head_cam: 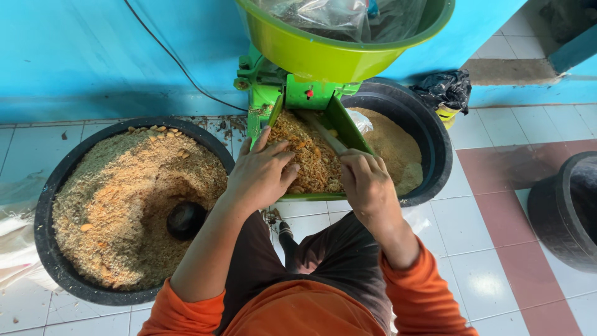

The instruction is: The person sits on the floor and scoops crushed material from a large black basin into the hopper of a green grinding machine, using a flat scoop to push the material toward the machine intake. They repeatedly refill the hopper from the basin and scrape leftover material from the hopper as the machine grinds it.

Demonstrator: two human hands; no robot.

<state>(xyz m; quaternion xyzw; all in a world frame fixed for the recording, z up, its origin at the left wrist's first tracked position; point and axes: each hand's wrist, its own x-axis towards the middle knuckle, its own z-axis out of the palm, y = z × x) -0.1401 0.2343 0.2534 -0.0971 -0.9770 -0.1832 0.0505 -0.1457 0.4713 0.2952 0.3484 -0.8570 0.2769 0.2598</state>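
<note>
Crumpled black plastic bag (446,89) by blue wall, coarse tan-brown feed mash (305,155) heaped in green metal chute tray (350,129), left hand (261,174) flat on mash, grip wide, right hand (367,180) grip closed round pale stick (324,134), big black round tub (46,249) left.

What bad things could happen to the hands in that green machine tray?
The left hand lies flat on the crumbly mix in the green tray, near the machine's chute, so fingers might get drawn in or pinched. The right hand grips a stick poking toward the chute; it might jam or jerk. Mix could also spill over the tray's edge onto the tiled floor.
</note>
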